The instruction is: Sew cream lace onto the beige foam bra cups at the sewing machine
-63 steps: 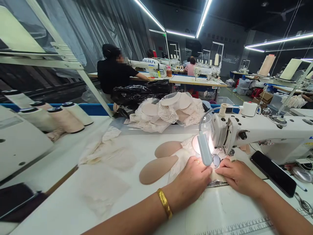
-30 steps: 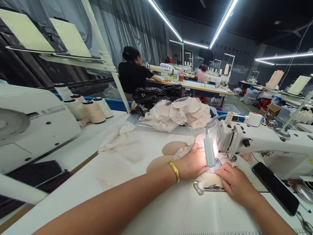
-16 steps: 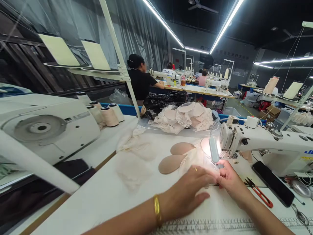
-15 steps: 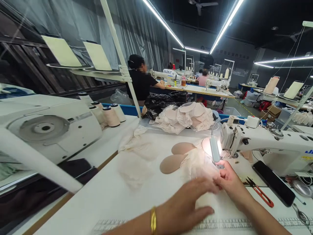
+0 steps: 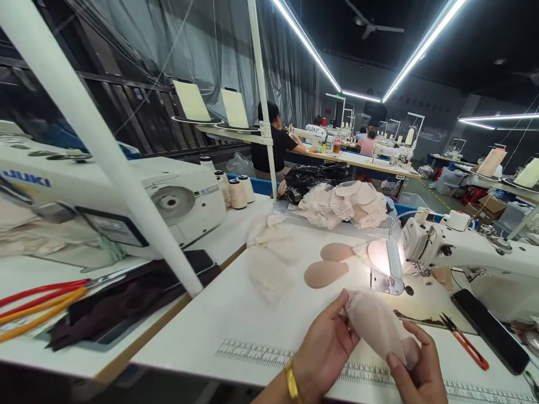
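A pale, sheer-covered bra cup (image 5: 376, 322) is held between both hands above the front of the table. My left hand (image 5: 326, 342), with a gold bracelet at the wrist, pinches its left end. My right hand (image 5: 416, 365) grips the lower right end between thumb and fingers. Behind them, two beige cup pads (image 5: 326, 274) lie on the white table (image 5: 189, 336). A further cup with lace (image 5: 379, 255) rests by the lit needle area of the sewing machine (image 5: 429, 241). Sheer cream fabric pieces (image 5: 273, 264) lie to the left.
Orange thread snips (image 5: 467, 342) and a black phone (image 5: 490, 331) lie at the right. A heap of lace cups (image 5: 345, 202) sits at the back. A white pole (image 5: 113, 174) and second machine (image 5: 181, 196) stand left. A ruler strip (image 5: 252, 350) runs along the front edge.
My left hand has closed on the cup, and my right hand has come nearer with it. The cup is now stretched between both hands, away from the machine. The view has swung left.
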